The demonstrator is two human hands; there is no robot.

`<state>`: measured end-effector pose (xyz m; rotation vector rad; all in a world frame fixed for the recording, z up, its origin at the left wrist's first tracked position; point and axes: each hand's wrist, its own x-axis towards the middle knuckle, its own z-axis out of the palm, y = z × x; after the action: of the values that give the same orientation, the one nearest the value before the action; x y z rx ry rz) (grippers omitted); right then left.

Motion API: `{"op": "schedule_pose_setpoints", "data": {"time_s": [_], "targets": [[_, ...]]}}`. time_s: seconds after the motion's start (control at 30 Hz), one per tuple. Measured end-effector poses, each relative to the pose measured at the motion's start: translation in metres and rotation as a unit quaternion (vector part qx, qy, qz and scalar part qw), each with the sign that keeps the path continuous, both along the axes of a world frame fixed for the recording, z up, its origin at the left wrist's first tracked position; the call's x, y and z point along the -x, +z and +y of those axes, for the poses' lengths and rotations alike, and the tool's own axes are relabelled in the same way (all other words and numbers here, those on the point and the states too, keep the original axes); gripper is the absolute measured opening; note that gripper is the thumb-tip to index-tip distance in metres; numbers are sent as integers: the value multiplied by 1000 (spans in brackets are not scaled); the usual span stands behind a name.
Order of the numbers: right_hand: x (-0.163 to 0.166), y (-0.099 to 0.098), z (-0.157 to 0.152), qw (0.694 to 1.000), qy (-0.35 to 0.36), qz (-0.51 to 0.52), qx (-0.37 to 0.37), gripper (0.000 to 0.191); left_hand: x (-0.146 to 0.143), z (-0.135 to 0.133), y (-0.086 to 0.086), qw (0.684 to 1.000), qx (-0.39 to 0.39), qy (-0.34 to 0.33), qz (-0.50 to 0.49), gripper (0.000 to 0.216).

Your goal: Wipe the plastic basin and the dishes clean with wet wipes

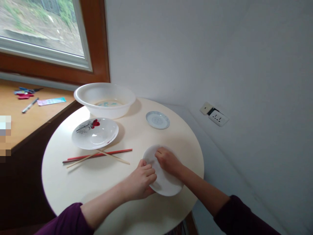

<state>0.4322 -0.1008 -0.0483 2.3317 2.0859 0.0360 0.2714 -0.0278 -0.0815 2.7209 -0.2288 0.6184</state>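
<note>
My left hand (144,179) grips the left rim of a plain white plate (168,186), thumb on the near face, and holds it tilted over the round table. Curled fingers of my right hand (168,160) press against the plate's upper face; whether anything small is pinched in them cannot be made out. To the left lie red chopsticks (119,151) and pale wooden chopsticks (114,158), crossing one another. Behind them sits a white dish with a red flower (100,135). A small plate with a pale blue pattern (157,119) rests beyond my hands.
A large white plastic basin (110,112) stands at the back of the round cream table (129,130), with bluish shapes inside. On the wooden desk (12,107) at left are a pen (30,105), a pastel packet (52,101) and small coloured items. A wall with a socket (218,117) borders the right.
</note>
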Motion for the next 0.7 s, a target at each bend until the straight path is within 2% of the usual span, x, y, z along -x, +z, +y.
{"op": "schedule_pose_setpoints", "data": {"time_s": [0.13, 0.3, 0.47, 0.57, 0.7], "targets": [[5, -2, 7, 999, -14, -9, -37, 22, 0, 1, 0, 1000, 3, 8, -10, 21], [9, -5, 5, 1000, -7, -3, -19, 23, 1, 1, 1, 1000, 1, 4, -16, 22], [9, -5, 6, 998, -28, -12, -47, 21, 0, 1, 1, 1000, 3, 10, -11, 21], [10, -6, 5, 999, -12, -2, -38, 20, 0, 1, 1, 1000, -1, 6, -8, 21], [-11, 9, 8, 996, -25, -3, -80, 21, 0, 2, 2, 1000, 1, 5, -13, 21]]}}
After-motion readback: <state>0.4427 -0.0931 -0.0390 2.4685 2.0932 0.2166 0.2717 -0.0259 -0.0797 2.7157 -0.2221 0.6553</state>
